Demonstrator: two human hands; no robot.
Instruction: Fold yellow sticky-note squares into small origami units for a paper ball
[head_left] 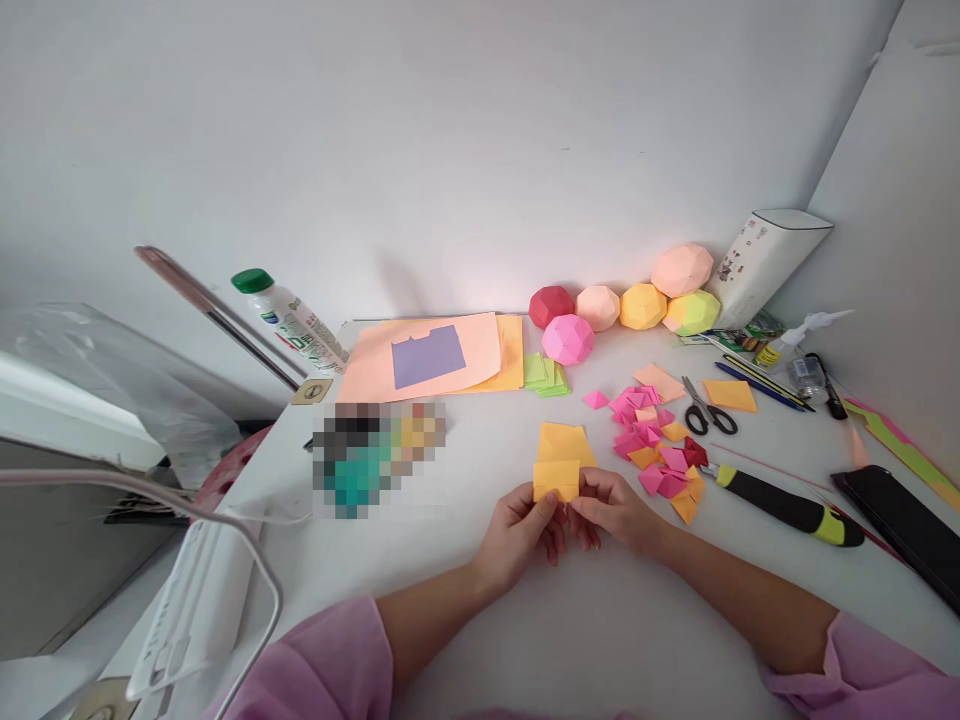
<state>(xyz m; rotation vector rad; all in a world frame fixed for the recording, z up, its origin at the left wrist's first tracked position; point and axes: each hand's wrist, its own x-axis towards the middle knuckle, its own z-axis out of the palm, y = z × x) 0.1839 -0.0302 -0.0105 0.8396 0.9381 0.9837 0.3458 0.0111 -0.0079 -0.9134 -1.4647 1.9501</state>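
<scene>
A white table [450, 600] carries everything here. At the back lie large peach and orange sheets [442, 355] with a purple piece on top, and a row of paper balls [622, 300] stands against the wall. A scatter of pink and orange folded pieces [656, 440] lies right of centre, with scissors [709, 412] just beyond and a black-and-yellow knife [787, 505] beside it. Near the front edge, the left hand [517, 530] and right hand [615, 510] meet — the fingers of both pinch a small folded orange paper [556, 480], held just above the table, over another orange square [564, 443].
</scene>
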